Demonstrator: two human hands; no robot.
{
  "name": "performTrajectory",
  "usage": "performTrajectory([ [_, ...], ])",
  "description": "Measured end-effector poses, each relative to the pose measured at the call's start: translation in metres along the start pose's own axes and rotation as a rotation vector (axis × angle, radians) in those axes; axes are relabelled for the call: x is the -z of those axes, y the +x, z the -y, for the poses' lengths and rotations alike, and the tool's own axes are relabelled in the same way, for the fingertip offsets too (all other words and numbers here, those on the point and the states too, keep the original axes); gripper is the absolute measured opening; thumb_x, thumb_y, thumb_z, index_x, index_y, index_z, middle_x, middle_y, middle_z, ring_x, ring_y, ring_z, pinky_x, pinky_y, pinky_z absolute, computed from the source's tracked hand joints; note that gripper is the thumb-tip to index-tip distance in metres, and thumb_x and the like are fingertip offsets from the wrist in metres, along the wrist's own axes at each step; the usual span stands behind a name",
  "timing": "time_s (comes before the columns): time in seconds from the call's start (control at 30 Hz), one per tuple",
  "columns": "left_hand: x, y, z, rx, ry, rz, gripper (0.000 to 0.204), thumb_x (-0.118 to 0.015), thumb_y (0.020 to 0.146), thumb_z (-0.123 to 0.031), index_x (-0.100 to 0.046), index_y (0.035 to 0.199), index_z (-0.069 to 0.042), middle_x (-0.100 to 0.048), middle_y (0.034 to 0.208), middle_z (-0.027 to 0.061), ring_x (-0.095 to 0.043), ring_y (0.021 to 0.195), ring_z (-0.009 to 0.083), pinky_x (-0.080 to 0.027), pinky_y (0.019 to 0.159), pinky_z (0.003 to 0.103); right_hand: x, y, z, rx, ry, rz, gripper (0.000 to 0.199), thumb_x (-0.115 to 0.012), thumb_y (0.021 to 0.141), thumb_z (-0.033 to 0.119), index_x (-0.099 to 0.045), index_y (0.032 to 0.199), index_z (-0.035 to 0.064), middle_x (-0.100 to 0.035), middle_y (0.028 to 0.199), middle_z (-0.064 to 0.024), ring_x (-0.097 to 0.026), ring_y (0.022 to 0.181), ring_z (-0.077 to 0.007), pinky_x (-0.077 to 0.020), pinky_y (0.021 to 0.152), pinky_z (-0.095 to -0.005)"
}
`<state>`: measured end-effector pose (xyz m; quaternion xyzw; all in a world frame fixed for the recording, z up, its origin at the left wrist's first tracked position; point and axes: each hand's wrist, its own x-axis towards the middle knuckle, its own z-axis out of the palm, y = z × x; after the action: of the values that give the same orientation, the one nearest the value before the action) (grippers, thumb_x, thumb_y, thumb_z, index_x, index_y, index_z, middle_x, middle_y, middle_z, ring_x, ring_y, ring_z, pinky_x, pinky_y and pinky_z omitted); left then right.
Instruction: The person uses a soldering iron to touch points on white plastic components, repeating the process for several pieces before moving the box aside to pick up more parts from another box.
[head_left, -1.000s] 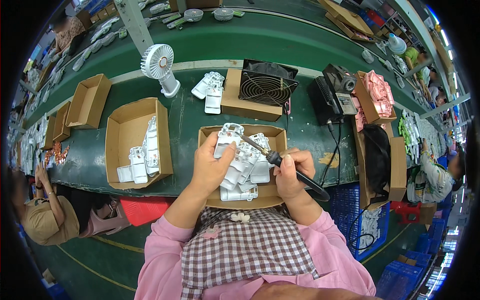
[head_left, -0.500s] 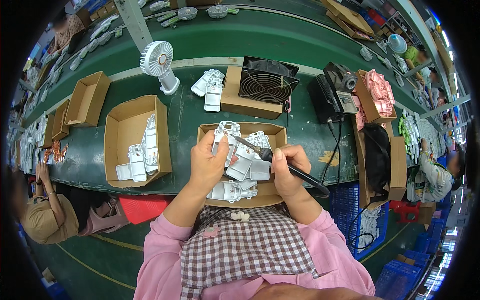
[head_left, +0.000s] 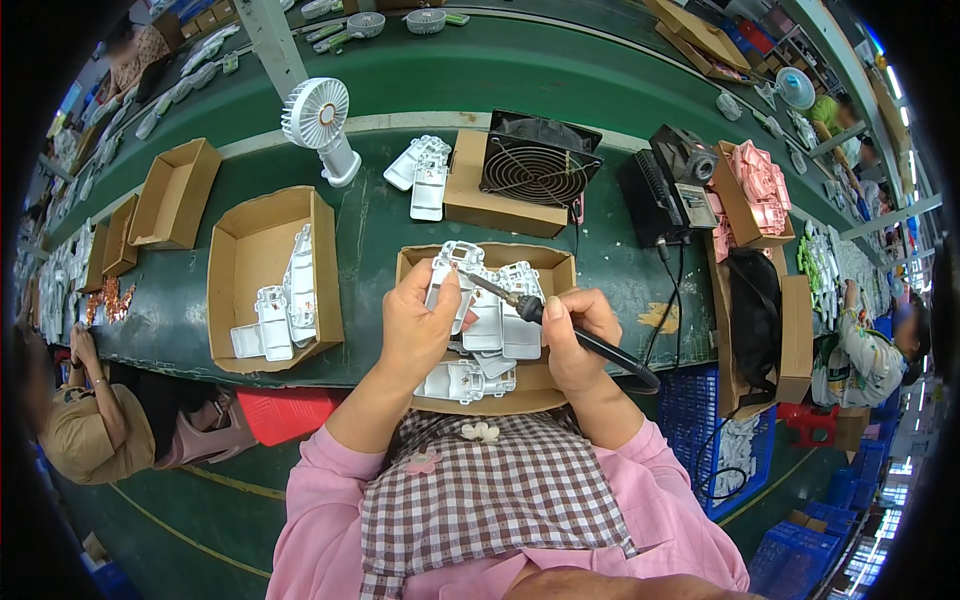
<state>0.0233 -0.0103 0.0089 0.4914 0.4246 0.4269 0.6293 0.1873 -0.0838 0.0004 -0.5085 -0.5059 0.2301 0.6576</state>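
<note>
Head view: the left hand (head_left: 418,325) is closed around a white moulded plastic housing part (head_left: 447,278), holding it upright over a shallow open cardboard box (head_left: 556,268) that sits on the green workbench (head_left: 370,235) directly in front of the person. The part's long axis runs roughly away from the body, its top end pointing toward the far edge of the bench. The right hand (head_left: 572,338) grips a black-handled soldering iron (head_left: 545,318) like a pen. The iron's long axis slants from lower right to upper left, and its metal tip points up-left and meets the upper portion of the held part. More white parts lie stacked in the box beneath both hands. A second cardboard box (head_left: 250,250) with 2 or more similar parts stands to the left, and a small white desk fan (head_left: 320,120) stands beyond it.
</note>
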Motion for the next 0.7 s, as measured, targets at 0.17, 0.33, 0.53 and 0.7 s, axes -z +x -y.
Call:
performTrajectory([
  [0.17, 0.0028, 0.0006, 0.0036, -0.004, 0.032, 0.023, 0.015, -0.050, 0.095, -0.010, -0.059, 0.099, 0.001, -0.064, 0.077, 0.0053, -0.061, 0.061, 0.0083, -0.052, 0.052, 0.022, 0.0002, -0.0010, -0.0007, 0.009, 0.003, -0.002, 0.014, -0.063, 0.087, 0.007, -0.052, 0.080, 0.0024, -0.055, 0.062, -0.0012, -0.045, 0.053, -0.0051, -0.0369, 0.048, -0.0223],
  [0.33, 0.0038, 0.0006, 0.0043, -0.007, 0.068, 0.042, 0.017, -0.049, 0.096, -0.012, -0.059, 0.105, 0.000, -0.065, 0.080, 0.0072, -0.063, 0.061, 0.0101, -0.053, 0.053, 0.022, -0.0001, -0.0011, -0.0009, 0.002, 0.015, -0.001, 0.014, -0.063, 0.087, 0.007, -0.052, 0.080, 0.0023, -0.054, 0.062, -0.0014, -0.045, 0.053, -0.0052, -0.0369, 0.049, -0.0225],
  [0.53, -0.0003, -0.0006, 0.0009, 0.006, 0.015, 0.005, 0.013, -0.052, 0.094, -0.007, -0.060, 0.094, 0.002, -0.064, 0.074, 0.0040, -0.059, 0.061, 0.0065, -0.051, 0.051, 0.023, 0.0012, -0.0017, -0.0019, -0.005, 0.049, -0.050, 0.015, -0.063, 0.087, 0.007, -0.051, 0.079, 0.0022, -0.054, 0.062, -0.0011, -0.043, 0.053, -0.0047, -0.0348, 0.048, -0.0225],
  [0.7, -0.0012, -0.0007, 0.0040, -0.004, 0.026, 0.004, 0.012, -0.053, 0.093, -0.007, -0.061, 0.093, 0.002, -0.065, 0.074, 0.0042, -0.059, 0.061, 0.0063, -0.052, 0.052, 0.023, 0.0013, -0.0012, -0.0037, -0.011, 0.056, -0.034, 0.015, -0.063, 0.087, 0.007, -0.051, 0.079, 0.0024, -0.054, 0.062, -0.0012, -0.043, 0.054, -0.0044, -0.0348, 0.048, -0.0225],
])
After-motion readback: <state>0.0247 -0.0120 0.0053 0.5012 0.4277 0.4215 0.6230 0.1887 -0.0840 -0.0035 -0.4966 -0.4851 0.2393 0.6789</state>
